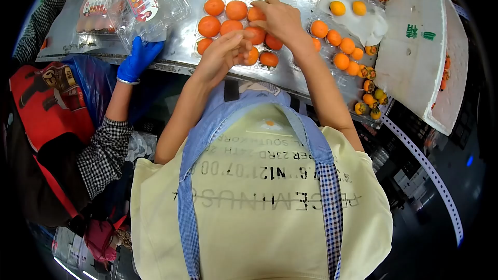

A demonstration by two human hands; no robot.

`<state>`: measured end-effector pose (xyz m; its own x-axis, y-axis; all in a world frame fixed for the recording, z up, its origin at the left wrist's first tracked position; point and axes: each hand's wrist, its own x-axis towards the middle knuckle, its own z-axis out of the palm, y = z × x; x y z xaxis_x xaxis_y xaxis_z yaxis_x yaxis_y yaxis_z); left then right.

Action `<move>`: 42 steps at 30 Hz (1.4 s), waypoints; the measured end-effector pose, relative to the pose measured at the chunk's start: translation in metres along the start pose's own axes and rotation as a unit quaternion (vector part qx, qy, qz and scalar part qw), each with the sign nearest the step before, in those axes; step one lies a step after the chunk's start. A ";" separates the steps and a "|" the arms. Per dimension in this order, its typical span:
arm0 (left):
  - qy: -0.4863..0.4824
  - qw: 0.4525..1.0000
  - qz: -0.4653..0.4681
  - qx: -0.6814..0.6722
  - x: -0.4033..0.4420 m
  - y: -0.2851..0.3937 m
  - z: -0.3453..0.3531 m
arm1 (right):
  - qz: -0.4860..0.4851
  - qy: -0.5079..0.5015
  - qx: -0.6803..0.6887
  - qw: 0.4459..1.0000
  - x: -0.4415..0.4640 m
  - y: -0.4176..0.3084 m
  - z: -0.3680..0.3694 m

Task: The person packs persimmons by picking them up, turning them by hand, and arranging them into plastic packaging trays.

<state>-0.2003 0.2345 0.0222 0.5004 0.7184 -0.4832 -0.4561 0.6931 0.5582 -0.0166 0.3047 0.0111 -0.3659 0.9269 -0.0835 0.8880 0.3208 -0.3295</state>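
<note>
A clear plastic tray (199,37) on the metal table holds several orange persimmons (209,26) in rows. My right hand (280,19) reaches over the tray's right side, its thumb and fingers around a persimmon (256,14) in the back row. Palm turned inward, my left hand (222,58) hovers above the front of the tray with loosely bent, parted fingers, and I see nothing held in it. A persimmon (252,56) lies close beside its fingertips. At the front right corner, another persimmon (268,59) shows its dark leafy top.
Right of the tray, more persimmons (341,61) sit in rows, with loose ones (369,98) at the edge. A white foam box (410,57) stands beyond, near a white foam liner (348,8). At left, a co-worker's blue-gloved hand (139,59) touches clear labelled packaging (166,0).
</note>
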 end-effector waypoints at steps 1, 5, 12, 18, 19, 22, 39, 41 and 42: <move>0.004 1.000 -0.004 -0.002 0.002 0.000 0.001 | 0.010 -0.006 0.001 1.000 0.000 0.002 0.001; 0.008 1.000 -0.015 0.001 0.011 0.000 0.003 | 0.031 -0.011 0.018 0.999 0.003 0.008 0.004; 0.008 1.000 -0.012 -0.004 0.012 -0.004 -0.006 | -0.005 0.028 0.005 1.000 0.001 0.010 0.017; 0.012 1.000 0.002 -0.004 0.006 -0.009 -0.007 | 0.042 0.086 0.208 0.973 -0.014 0.015 0.011; 0.023 1.000 -0.001 0.000 0.003 -0.007 -0.006 | 0.057 0.087 0.314 0.944 -0.017 0.012 0.006; 0.011 0.999 -0.006 -0.050 0.000 0.003 0.012 | 0.073 0.066 0.579 0.809 -0.035 0.002 -0.010; -0.048 0.988 0.139 0.044 -0.004 0.010 0.035 | -0.046 0.105 0.626 0.772 -0.069 -0.017 -0.036; -0.062 0.988 0.143 0.014 -0.005 0.011 0.035 | -0.058 0.104 0.631 0.767 -0.070 -0.017 -0.037; -0.076 0.987 0.136 -0.031 -0.005 0.011 0.033 | -0.050 0.090 0.644 0.758 -0.071 -0.018 -0.039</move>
<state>-0.1833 0.2370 0.0532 0.4563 0.8644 -0.2112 -0.6305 0.4815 0.6088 0.0042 0.2405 0.0593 -0.2668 0.9592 0.0939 -0.1929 0.0424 -0.9803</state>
